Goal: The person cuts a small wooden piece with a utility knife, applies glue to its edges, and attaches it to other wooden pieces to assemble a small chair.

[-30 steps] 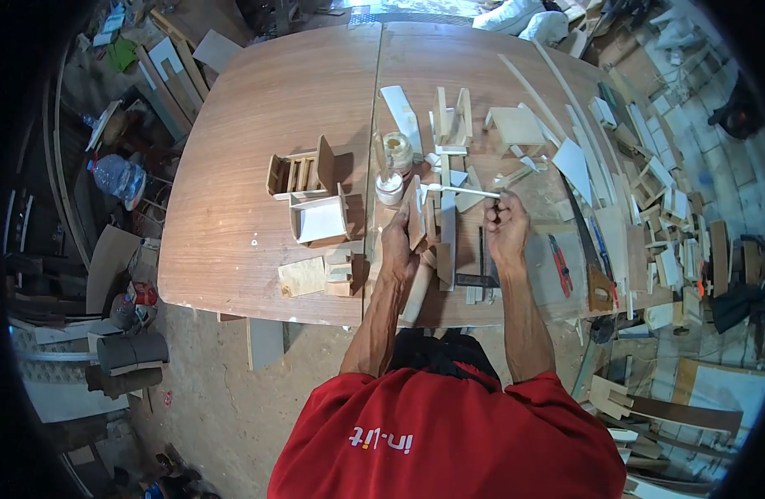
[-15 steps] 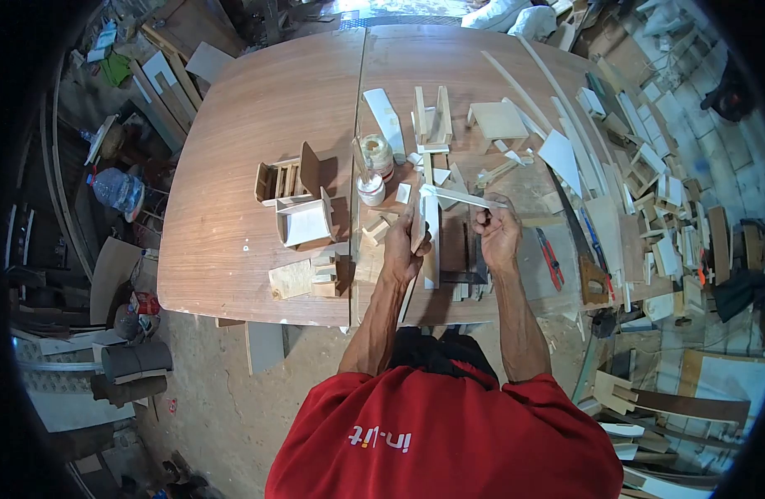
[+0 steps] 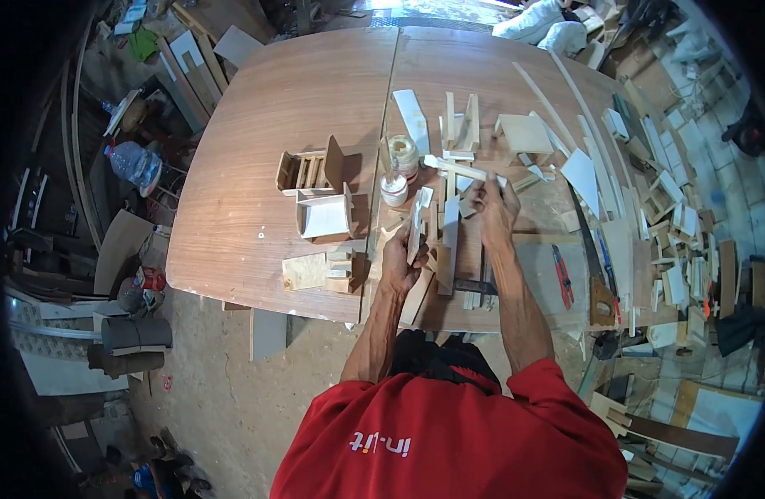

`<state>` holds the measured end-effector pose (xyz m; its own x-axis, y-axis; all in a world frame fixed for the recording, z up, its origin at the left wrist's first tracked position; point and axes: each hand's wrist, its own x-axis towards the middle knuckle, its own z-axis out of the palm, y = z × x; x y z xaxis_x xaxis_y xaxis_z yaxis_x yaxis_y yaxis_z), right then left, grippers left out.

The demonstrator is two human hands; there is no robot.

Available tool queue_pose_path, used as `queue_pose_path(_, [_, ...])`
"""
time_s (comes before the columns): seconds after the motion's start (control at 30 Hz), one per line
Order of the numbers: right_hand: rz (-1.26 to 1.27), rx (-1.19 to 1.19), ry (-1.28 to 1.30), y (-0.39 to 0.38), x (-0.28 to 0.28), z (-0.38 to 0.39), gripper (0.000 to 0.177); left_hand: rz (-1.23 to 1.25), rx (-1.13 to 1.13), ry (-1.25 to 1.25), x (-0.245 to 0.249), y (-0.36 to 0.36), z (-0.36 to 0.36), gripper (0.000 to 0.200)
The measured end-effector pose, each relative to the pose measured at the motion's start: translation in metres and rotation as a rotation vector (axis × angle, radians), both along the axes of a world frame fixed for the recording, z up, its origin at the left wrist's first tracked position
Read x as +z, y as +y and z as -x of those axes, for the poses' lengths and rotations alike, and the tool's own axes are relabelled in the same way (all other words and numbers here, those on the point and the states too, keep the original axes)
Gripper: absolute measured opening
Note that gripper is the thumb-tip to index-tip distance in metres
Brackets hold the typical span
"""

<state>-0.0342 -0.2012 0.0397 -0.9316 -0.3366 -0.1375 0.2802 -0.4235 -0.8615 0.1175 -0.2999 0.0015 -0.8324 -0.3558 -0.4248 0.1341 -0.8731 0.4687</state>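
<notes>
My left hand (image 3: 398, 259) is closed around a small wooden piece (image 3: 415, 231) held upright, with a white smear, seemingly glue, at its top end. Between the fingers of my right hand (image 3: 496, 212) is a thin flat wooden stick (image 3: 460, 169). It points left, and its tip is coated white. The tip is apart from the wooden piece and close to a glass jar (image 3: 405, 156) with whitish residue. In front of that jar stands a small white pot (image 3: 394, 190) with a brush in it. Wooden strips (image 3: 449, 241) lie on the table between my hands.
Small wooden chair-like pieces (image 3: 326, 214) stand on the table (image 3: 232, 200) at left. Red-handled pliers (image 3: 563, 276), a handsaw (image 3: 601, 303) and long strips lie at right. A small wooden stool-like piece (image 3: 524, 133) is farther back. Wood offcuts (image 3: 678, 204) pile up beyond the right edge.
The stick's tip has come away from the wooden piece and now sits higher, near the glass jar. My left hand has lowered slightly in relation to the jars. The whole view has shifted.
</notes>
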Motion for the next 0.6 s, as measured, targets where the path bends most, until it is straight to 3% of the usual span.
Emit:
queue_pose_path(0.07, [-0.233,0.037,0.257,-0.022,0.007,0.012,0.023,-0.039,0.025,0.002,0.001,-0.002,-0.006,0.024])
queue_pose_path(0.13, [-0.206,0.060,0.330,-0.044,0.013,0.024,0.026,-0.058,0.055,-0.068,0.005,-0.003,-0.011,0.022])
queue_pose_path(0.23, [-0.406,0.202,0.568,-0.069,0.014,0.044,0.024,-0.067,0.042,-0.027,-0.004,-0.006,-0.017,0.020])
queue_pose_path(0.4, [-0.649,0.289,0.749,-0.093,0.021,0.056,0.028,-0.032,0.037,-0.065,-0.003,-0.009,-0.021,0.021])
queue_pose_path(0.47, [-0.772,0.359,0.952,-0.099,0.024,0.061,0.029,-0.050,0.056,-0.064,-0.005,-0.011,-0.020,0.022])
queue_pose_path(0.53, [-0.750,0.413,0.948,-0.110,0.026,0.066,0.031,-0.076,0.069,-0.081,-0.001,-0.011,-0.020,0.022])
queue_pose_path(0.6, [-0.981,0.430,1.284,-0.120,0.028,0.072,0.032,-0.083,0.074,-0.099,-0.003,-0.011,-0.020,0.022])
